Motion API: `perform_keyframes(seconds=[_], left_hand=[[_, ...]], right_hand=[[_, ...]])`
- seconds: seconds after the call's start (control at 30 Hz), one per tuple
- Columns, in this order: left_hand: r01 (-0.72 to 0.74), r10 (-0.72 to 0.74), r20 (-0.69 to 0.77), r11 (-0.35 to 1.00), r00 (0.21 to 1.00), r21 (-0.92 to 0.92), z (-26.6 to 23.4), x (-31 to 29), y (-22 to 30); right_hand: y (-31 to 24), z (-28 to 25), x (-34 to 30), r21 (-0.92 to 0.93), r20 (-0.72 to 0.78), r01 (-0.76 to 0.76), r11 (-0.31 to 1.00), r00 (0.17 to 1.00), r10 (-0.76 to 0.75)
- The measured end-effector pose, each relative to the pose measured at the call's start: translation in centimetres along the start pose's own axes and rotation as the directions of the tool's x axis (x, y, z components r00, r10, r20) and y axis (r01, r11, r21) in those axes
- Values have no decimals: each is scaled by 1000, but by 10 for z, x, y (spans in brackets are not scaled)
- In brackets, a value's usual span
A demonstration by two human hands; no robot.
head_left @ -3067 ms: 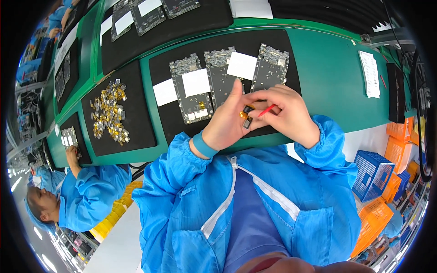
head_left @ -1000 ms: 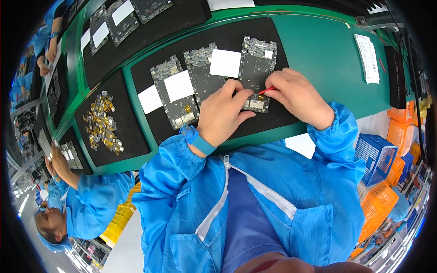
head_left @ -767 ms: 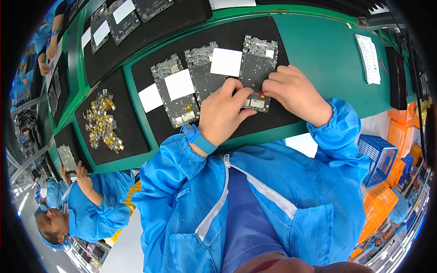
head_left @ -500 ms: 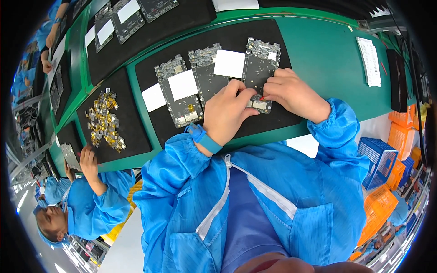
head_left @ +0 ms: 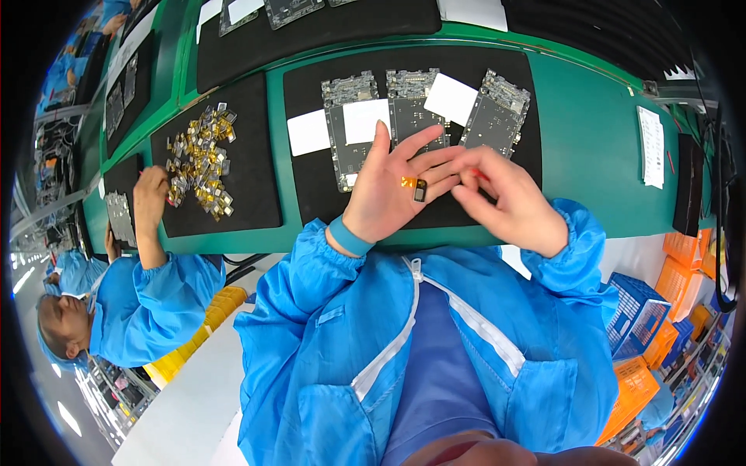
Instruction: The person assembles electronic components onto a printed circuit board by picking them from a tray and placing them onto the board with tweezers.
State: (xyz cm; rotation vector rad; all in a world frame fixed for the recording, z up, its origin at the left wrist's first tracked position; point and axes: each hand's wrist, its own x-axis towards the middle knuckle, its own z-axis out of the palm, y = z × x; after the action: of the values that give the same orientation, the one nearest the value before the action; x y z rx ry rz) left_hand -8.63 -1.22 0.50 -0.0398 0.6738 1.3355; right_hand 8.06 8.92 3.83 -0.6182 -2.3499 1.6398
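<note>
My left hand [head_left: 388,186] is turned palm up above the black mat, fingers stretched and spread. A small dark component [head_left: 420,190] with a gold-coloured tape tail lies loose on its palm, near the base of the fingers. Close beside those fingertips, my right hand [head_left: 505,198] has thumb and fingers closed around a small red tool [head_left: 480,175], mostly hidden. Beyond the hands lie a left circuit board [head_left: 350,159], a middle circuit board [head_left: 408,116] and a right circuit board [head_left: 493,113]. My hands partly cover the middle and right ones.
White cards [head_left: 309,133] lie on and beside the boards. To the left, a pile of small gold-taped components [head_left: 203,159] sits on another black mat, within reach of a co-worker's hand [head_left: 149,198]. Printed sheets [head_left: 651,147] lie far right; a blue crate [head_left: 636,307] stands below.
Both hands have come away from the right board. My left hand has turned palm up and spread, with the component now visible on it. The view has shifted.
</note>
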Motion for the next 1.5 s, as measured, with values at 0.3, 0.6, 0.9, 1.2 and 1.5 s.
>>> perform_keyframes(seconds=[0.3,0.6,0.9,1.2,1.5], left_hand=[[-35,27,55,989,998,143,4,2,-11],[-196,191,62,846,980,496,0,5,-18],[-353,301,657,-653,691,670,-3,30,-32],[-335,339,674,-670,656,662,-6,35,-39],[-314,344,654,-667,674,675,-5,34,-39]], right_hand=[[-3,24,13,-252,-23,-63,966,998,59],[23,-12,-5,199,-160,-200,959,959,233],[46,-31,-15,-131,-267,-321,938,923,279],[63,-26,-6,-216,-273,-206,955,951,143],[60,-30,-3,-174,-230,-249,953,951,207]])
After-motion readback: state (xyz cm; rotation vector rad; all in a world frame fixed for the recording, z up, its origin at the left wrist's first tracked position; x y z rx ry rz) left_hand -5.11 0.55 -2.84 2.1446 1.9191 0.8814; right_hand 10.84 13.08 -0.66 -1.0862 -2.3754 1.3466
